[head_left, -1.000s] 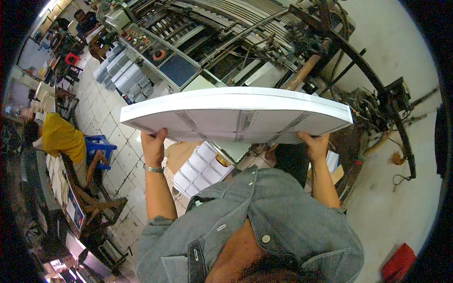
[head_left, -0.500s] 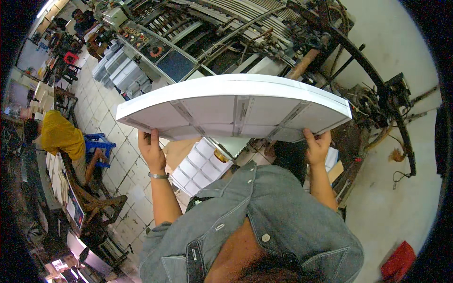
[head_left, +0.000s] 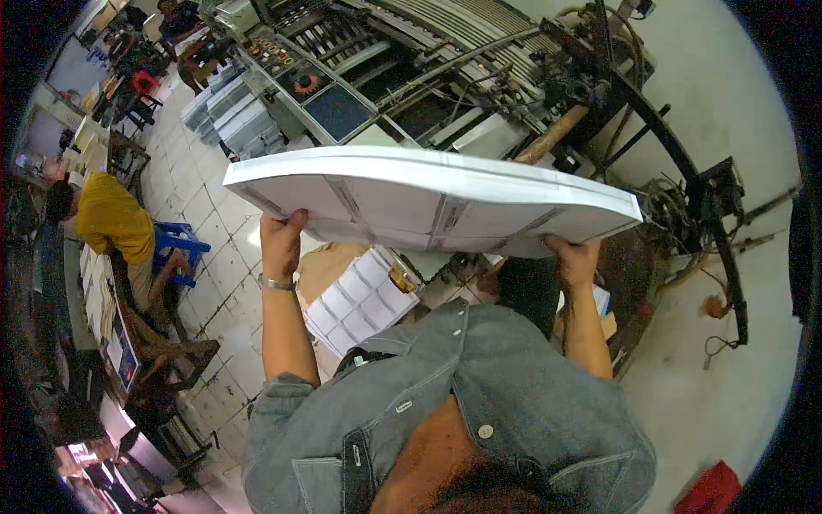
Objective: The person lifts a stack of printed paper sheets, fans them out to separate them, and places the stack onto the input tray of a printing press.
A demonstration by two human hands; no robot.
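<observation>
A thick stack of large printed paper sheets [head_left: 402,201] is held up before my chest, its white edge toward the machine and its top face marked with panels and dark strips. My left hand [head_left: 282,240] grips the near left part, thumb on top. At the near right part, my right hand [head_left: 572,257] holds the stack the same way. Both hands' other fingers are mostly hidden. Below the stack, to the left, lies another pile of white sheets [head_left: 364,300] printed in a grid, with brown paper [head_left: 324,264] beside it.
A big machine [head_left: 428,64] with rollers, bars and a control panel [head_left: 278,56] stands ahead. Grey-wrapped bundles [head_left: 244,120] sit on the tiled floor. A person in yellow [head_left: 111,218] sits left at a bench, by a blue stool [head_left: 180,253]. A red thing [head_left: 709,488] lies lower right.
The stack now bends in a wave instead of an even arch, its right side lower. My left hand has risen slightly with it. The whole view has shifted a little.
</observation>
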